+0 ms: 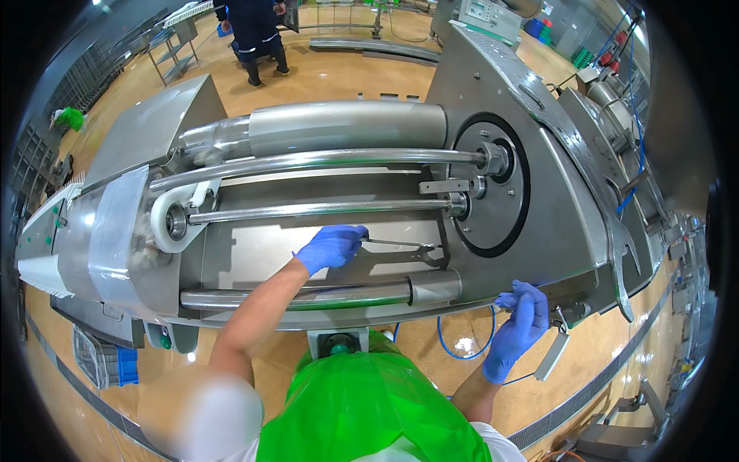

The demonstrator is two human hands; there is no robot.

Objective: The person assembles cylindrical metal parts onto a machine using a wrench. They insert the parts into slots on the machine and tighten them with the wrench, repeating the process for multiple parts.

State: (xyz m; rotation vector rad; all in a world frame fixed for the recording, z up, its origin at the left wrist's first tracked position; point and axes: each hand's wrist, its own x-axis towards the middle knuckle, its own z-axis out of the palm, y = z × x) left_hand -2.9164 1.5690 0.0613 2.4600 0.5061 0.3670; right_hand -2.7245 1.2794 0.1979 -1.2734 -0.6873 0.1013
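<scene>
Head view: the metal wrench [395, 243] extends rightward from the left grip [332, 248].

We look down and ahead through the left head-worn fisheye camera, from close above the green apron [366, 408], across the stainless-steel machine [566, 208] just beyond, to distant tan floor [342, 83] curving near the view's dark rim.

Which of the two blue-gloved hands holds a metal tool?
The person's left blue-gloved hand: a slender silver wrench-like tool extends rightward from it. In the right blue-gloved hand, no tool is visible.
</scene>
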